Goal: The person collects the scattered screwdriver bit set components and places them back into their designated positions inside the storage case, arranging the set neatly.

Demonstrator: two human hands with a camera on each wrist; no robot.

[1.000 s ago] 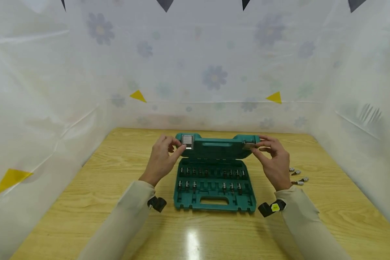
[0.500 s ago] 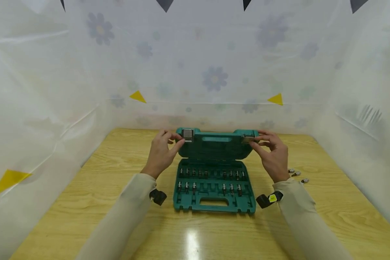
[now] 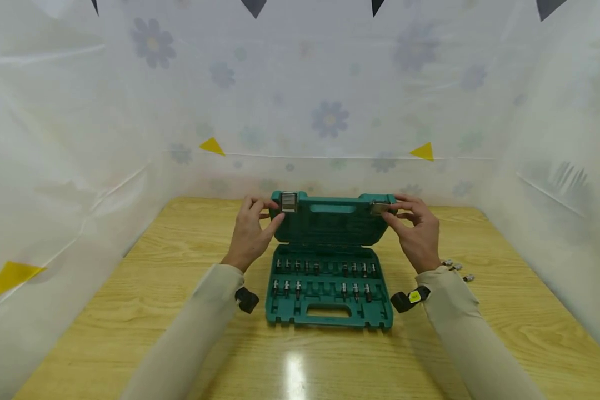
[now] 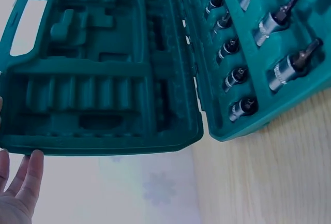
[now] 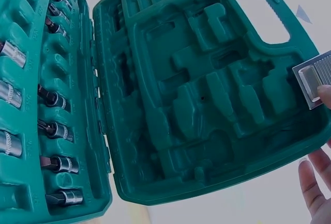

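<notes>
A green bit socket case (image 3: 330,319) lies on the table with its lid (image 3: 330,222) raised nearly upright. My left hand (image 3: 251,230) pinches the lid's left corner beside a silver latch (image 3: 289,201); its fingertips (image 4: 35,157) show at the lid's edge. At the other corner my right hand (image 3: 416,230) grips the lid, thumb (image 5: 325,93) on the right latch (image 5: 310,85) and other fingers behind the edge. Two rows of bit sockets (image 3: 356,290) sit in the base, with some slots vacant. Moulded recesses line the lid's inside, seen in both wrist views.
Several loose bit sockets (image 3: 468,278) lie on the wooden table (image 3: 180,333) right of the case, partly behind the right sleeve (image 3: 450,311). Pale flowered sheeting (image 3: 330,83) encloses the table at the back and sides.
Both hands have swung the lid up and back, from leaning forward to nearly upright. The base stays in place. The right forearm now covers more of the loose bit sockets.
</notes>
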